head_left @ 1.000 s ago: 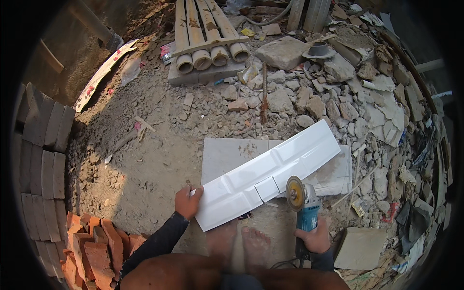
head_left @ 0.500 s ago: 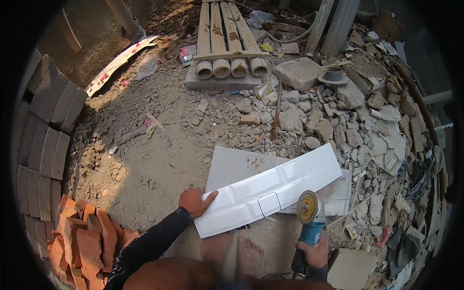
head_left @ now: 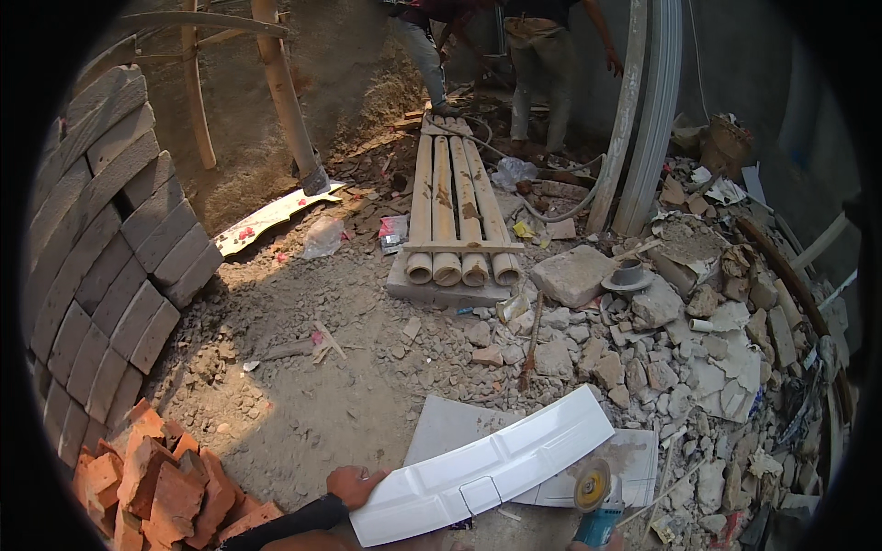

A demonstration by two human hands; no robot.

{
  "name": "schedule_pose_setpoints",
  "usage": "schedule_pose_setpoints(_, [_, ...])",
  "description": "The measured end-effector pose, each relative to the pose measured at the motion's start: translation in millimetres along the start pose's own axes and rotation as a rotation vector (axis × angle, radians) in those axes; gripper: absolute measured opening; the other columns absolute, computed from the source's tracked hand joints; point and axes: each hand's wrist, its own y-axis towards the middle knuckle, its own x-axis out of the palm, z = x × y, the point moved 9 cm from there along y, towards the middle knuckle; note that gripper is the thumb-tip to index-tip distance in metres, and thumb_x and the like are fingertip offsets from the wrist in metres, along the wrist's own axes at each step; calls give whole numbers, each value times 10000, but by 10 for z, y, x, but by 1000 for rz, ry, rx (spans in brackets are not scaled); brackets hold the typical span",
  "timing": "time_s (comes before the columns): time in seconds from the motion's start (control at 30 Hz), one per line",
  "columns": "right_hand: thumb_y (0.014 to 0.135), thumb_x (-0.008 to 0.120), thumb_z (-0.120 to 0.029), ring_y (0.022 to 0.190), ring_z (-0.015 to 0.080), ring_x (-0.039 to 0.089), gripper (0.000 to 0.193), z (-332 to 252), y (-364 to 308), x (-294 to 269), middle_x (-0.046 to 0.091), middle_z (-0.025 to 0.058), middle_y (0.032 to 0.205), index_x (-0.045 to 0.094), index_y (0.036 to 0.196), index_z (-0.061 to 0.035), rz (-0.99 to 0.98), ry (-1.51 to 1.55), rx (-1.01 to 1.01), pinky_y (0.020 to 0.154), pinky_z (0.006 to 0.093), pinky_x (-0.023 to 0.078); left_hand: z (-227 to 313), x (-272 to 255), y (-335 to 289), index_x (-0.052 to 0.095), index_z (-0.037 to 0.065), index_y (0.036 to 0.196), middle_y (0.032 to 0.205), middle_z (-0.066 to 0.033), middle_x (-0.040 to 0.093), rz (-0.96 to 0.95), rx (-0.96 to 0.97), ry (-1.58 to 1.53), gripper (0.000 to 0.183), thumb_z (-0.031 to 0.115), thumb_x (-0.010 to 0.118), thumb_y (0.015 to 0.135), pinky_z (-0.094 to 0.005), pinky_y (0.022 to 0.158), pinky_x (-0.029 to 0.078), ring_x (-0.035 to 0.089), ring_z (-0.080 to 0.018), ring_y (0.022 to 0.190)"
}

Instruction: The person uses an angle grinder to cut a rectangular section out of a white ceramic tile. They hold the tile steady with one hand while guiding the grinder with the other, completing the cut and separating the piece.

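Note:
A long white glossy panel with moulded raised sections and a dark-outlined rectangle lies slantwise in front of me. My left hand is closed on its left end. Under the panel's right part is a flat grey board. By the panel's lower right side stands a teal angle grinder with a yellow-centred disc, apart from the panel. My right hand holds it, mostly cut off by the lower edge. Whether the disc spins cannot be told.
Grey blocks are stacked at left above broken orange bricks. Several pale tubes lie on a slab ahead. Rubble covers the right side. Two other people stand at the back, partly out of view.
The view has tilted up, so the panel, hands and grinder sit lower, and the people at the back have come into sight. Both hands keep their holds.

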Motion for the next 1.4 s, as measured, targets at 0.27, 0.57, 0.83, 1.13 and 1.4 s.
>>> schedule_pose_setpoints(0.27, [669,908,-78,772,179,693,511,-320,-55,40,709,50,908,672,1117,-7,-78,508,103,717,347,580,-332,-125,-148,685,-23,662,610,-236,621,181,-69,-181,808,728,713,957,-525,596,470,610,-383,557])
schedule_pose_setpoints(0.57, [679,898,-84,769,174,681,454,-505,-41,14,700,32,872,685,1073,-8,-37,456,65,734,355,576,156,282,-617,681,-34,730,742,-306,667,184,-132,-343,739,622,635,1066,-560,691,502,669,-491,711])
schedule_pose_setpoints(0.83, [709,893,-92,783,178,680,459,-405,-40,9,700,43,904,681,1108,-7,-48,538,115,752,355,576,537,1048,-850,699,-62,891,925,-343,722,-147,69,-409,706,587,545,1124,-589,807,534,706,-531,861])
schedule_pose_setpoints(1.13, [731,878,-87,801,185,701,442,-697,-33,-9,721,62,940,674,1115,-4,-117,467,84,761,357,591,1259,1996,-1314,698,-76,1273,1159,-174,796,-1117,-58,-728,459,360,653,1139,-314,812,699,824,-200,920])
schedule_pose_setpoints(1.4, [731,877,-81,821,167,704,426,-1021,193,414,746,61,945,705,1110,9,-276,341,-20,788,349,584,1529,1916,-1371,758,-80,1143,948,-191,820,-1211,0,-532,453,365,676,1110,-346,735,702,830,-230,826])
